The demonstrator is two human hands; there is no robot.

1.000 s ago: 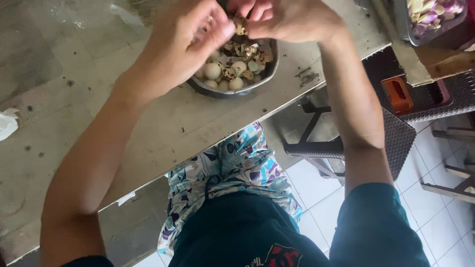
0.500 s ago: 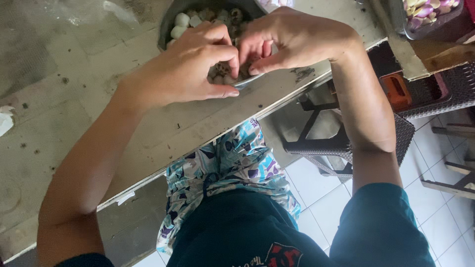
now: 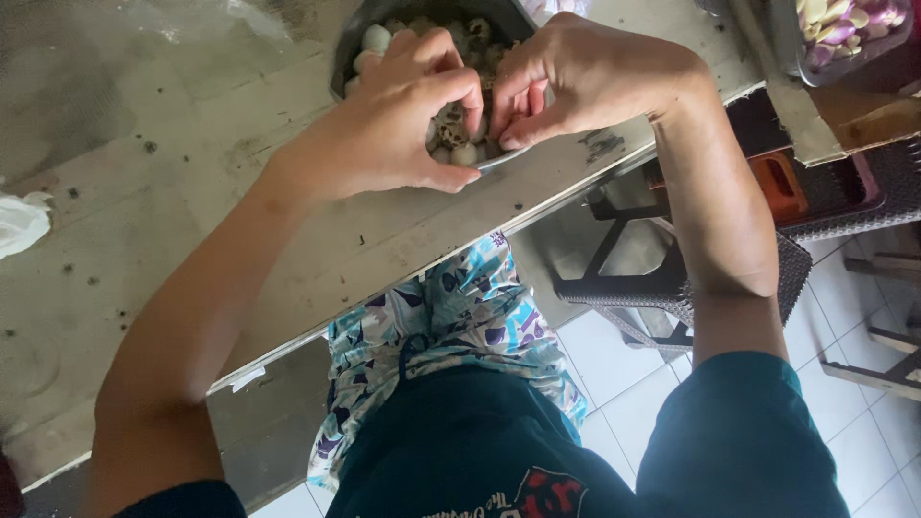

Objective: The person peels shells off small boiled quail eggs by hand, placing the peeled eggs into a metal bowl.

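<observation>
A grey metal bowl [image 3: 351, 59] sits near the table's edge, filled with small speckled quail eggs, peeled white eggs [image 3: 376, 38] and bits of shell. Both hands meet over the bowl's near side. My left hand [image 3: 393, 129] curls around one speckled quail egg [image 3: 451, 123], thumb underneath and fingers on top. My right hand [image 3: 585, 72] pinches at the same egg with its fingertips. The egg is mostly hidden between the fingers.
The worn grey table [image 3: 144, 192] has a crumpled white tissue [image 3: 21, 223] at its left edge. A tray of purple and pale shallots [image 3: 844, 27] stands at the top right. Dark wicker stools [image 3: 767, 278] and a white tiled floor lie below the table.
The hands dropped from above the bowl to its near rim and now work lower over the eggs. The view shifted slightly, so the bowl sits higher in the frame.
</observation>
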